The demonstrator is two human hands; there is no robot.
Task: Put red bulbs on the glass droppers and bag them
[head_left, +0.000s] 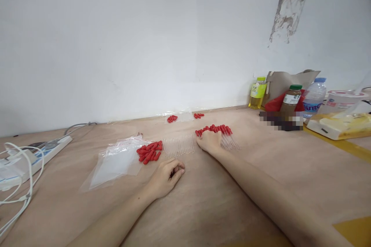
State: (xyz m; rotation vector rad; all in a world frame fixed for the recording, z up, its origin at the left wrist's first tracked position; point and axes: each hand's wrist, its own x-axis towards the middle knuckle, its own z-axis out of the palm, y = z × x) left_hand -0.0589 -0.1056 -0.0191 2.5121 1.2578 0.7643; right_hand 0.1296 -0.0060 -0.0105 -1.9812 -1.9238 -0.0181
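My right hand [210, 140] is closed over the left part of a row of droppers, clear thin tubes with red rubber bulbs [223, 128]. Its fingertips are mostly hidden, and it seems to grip one dropper there. To the left of it lies a row of bare clear thin tubes [178, 144], side by side. My left hand [166, 175] rests on the table just below these tubes, loosely curled, with a gap between thumb and fingers and nothing seen in it. A pile of loose red rubber bulbs [149, 151] lies beyond it, at the left end of the tubes.
Clear zip bags [116, 162] lie left of the bulbs. Near the wall is a clear bag with red-bulbed pieces [172, 119]. A power strip [52, 154] with white cables is at far left; bottles [256, 93] and a tissue pack [339, 125] stand at right.
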